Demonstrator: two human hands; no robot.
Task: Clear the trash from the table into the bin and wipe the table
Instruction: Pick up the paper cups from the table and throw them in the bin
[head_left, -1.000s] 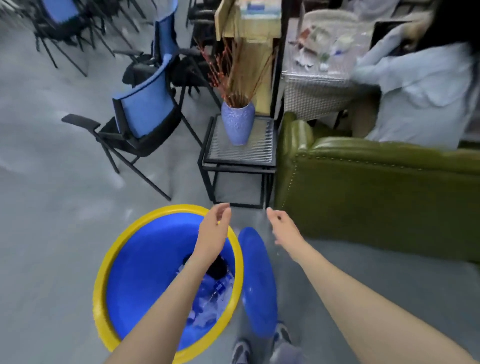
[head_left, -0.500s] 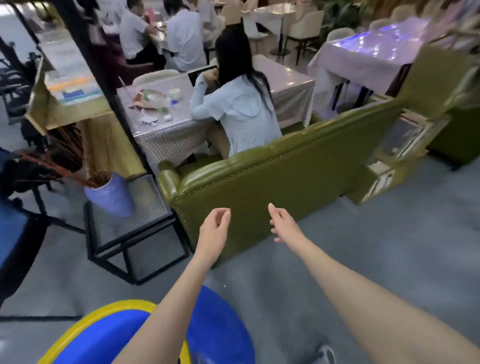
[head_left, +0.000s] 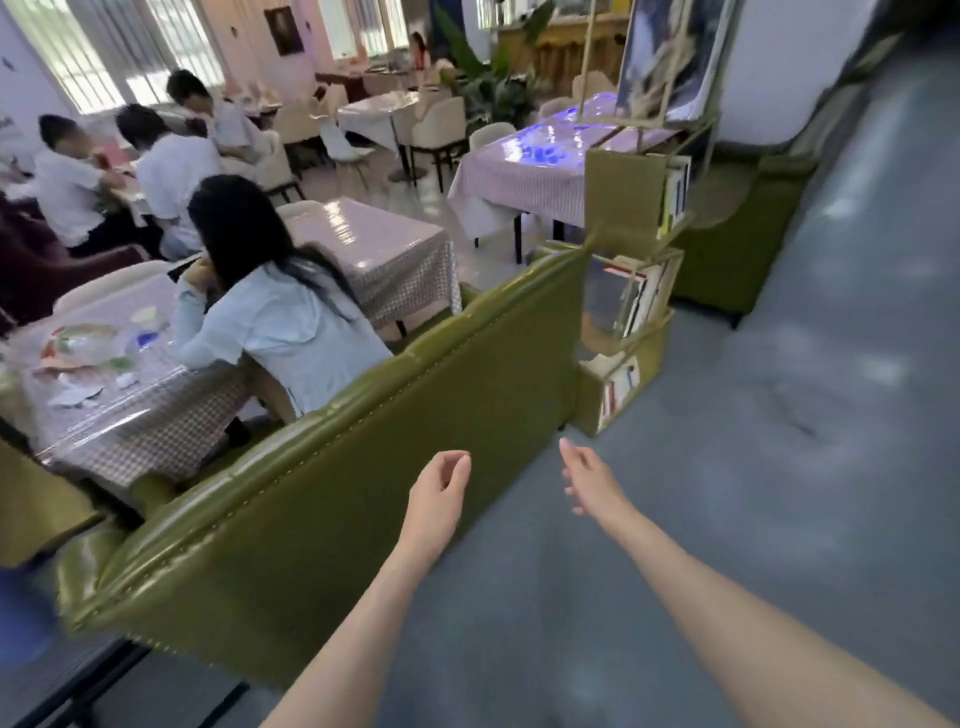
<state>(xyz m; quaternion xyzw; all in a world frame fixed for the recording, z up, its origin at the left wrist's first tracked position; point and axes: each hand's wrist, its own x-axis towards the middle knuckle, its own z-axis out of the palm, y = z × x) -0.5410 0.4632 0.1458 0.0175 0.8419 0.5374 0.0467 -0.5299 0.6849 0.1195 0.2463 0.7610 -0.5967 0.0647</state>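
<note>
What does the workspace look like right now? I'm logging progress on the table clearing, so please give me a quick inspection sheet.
Surface: checked-cloth table at left under a clear cover, not yet cleared.
Job's things: scraps and wrappers lie on that table; no bin or wiping cloth in view.
Clutter: low shelf of books at the sofa's end.
Grippers: left hand empty, fingers loosely curled; right hand empty and open.
Cables: nothing seen.
Surroundings: green sofa between the hands and the table; a seated person in a pale shirt at the table; other diners beyond; grey floor.
</note>
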